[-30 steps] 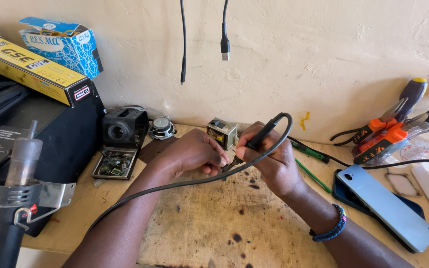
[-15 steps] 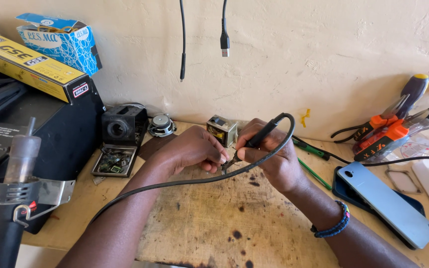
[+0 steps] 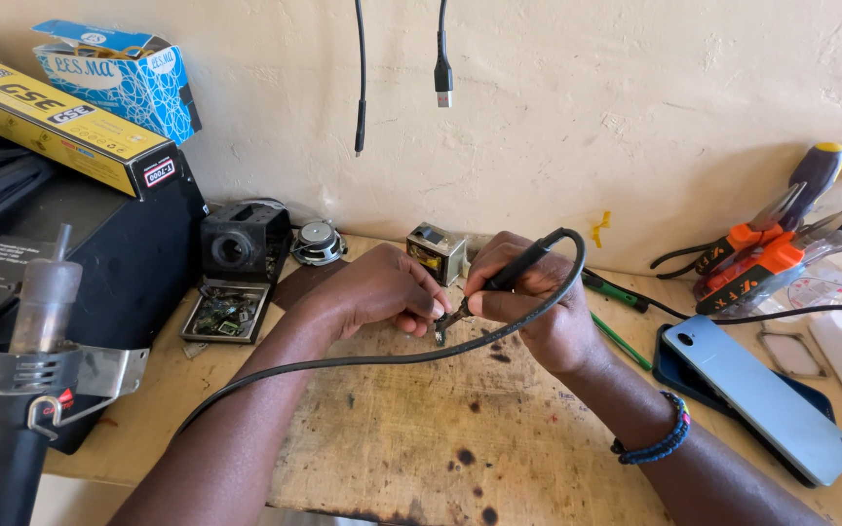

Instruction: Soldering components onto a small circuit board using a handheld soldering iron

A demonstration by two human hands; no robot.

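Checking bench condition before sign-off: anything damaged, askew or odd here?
The wooden work board is dotted with dark burn-like spots and stains. A bare circuit board and a loose small speaker lie out by the black stand. The right hand holds a corded soldering iron, tip beside the left hand. Nothing spilled.

A worn wooden workbench (image 3: 197, 390) stands against a cream plastered wall. A scorched, dark-spotted wooden board (image 3: 411, 438) lies on its near middle. At the far left sits a large black box-shaped unit (image 3: 119, 253); just right of it lie a small black cube-shaped part (image 3: 241, 244), a green circuit board in a shallow tray (image 3: 226, 310) and a small round silver speaker (image 3: 318, 242). A small metal transformer block (image 3: 436, 251) stands at the far middle. At the right lie a grey-blue smartphone (image 3: 757, 394) on a dark case, a thin green stick (image 3: 621, 341), and orange-handled pliers and screwdrivers (image 3: 762, 255) by the wall.
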